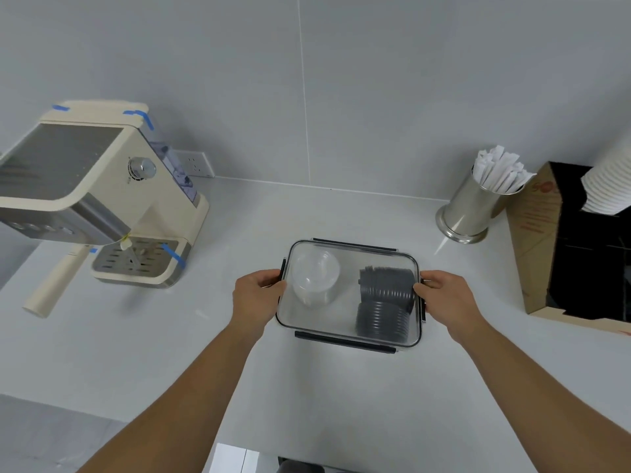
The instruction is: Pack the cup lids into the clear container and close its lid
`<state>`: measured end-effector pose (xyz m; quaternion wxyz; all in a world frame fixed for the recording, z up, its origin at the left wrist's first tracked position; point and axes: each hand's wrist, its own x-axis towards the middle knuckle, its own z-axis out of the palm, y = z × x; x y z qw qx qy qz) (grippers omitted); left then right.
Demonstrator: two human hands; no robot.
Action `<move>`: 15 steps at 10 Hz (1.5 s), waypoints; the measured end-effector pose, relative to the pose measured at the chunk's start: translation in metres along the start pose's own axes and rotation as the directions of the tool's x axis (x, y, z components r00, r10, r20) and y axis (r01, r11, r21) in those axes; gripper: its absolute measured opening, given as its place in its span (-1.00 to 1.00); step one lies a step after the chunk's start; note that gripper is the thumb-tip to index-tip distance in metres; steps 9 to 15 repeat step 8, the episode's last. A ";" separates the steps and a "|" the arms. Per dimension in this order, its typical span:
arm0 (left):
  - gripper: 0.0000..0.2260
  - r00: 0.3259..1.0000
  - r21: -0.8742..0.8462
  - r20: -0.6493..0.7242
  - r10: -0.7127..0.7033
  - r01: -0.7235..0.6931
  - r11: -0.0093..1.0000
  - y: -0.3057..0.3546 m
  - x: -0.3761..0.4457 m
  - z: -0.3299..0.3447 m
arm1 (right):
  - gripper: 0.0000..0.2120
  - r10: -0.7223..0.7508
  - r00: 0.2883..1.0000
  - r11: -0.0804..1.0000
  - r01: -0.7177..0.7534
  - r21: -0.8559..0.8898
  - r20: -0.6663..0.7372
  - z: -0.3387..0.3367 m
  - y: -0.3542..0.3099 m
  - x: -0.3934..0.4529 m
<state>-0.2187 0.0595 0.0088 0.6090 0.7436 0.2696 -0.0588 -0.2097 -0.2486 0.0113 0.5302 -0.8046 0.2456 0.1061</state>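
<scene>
Both forearms reach forward over the pale tabletop (341,404). The left hand (257,295) and right hand (444,297) grip opposite short sides of the clear container (345,332), fingers curled around its side latches. Its lid (351,257) sits on top; inside lie dark cup lids (384,302) and clear cup lids (316,278). Farther left stands a coffee machine (95,196); farther right, a metal straw holder (473,206).

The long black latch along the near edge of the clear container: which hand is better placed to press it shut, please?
Probably the right hand: its side of the long black latch looks nearer than the left hand.
</scene>
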 end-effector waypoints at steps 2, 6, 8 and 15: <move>-0.83 1.000 0.016 0.004 -0.007 0.007 1.000 0.001 0.002 0.003 | -0.73 -0.007 1.000 1.000 0.007 -0.018 -0.006 0.002 -0.007 -0.008; -0.82 0.999 0.085 0.025 0.033 -0.035 0.996 -0.001 0.009 0.001 | -0.45 0.012 0.999 0.999 -0.013 0.030 0.036 0.002 -0.010 -0.017; -0.69 0.995 0.133 0.037 0.093 -0.097 0.986 0.017 0.018 -0.006 | -0.66 0.005 0.998 0.987 -0.014 0.160 0.056 -0.014 -0.023 -0.010; -0.69 0.995 0.133 0.037 0.093 -0.097 0.986 0.017 0.018 -0.006 | -0.66 0.005 0.998 0.987 -0.014 0.160 0.056 -0.014 -0.023 -0.010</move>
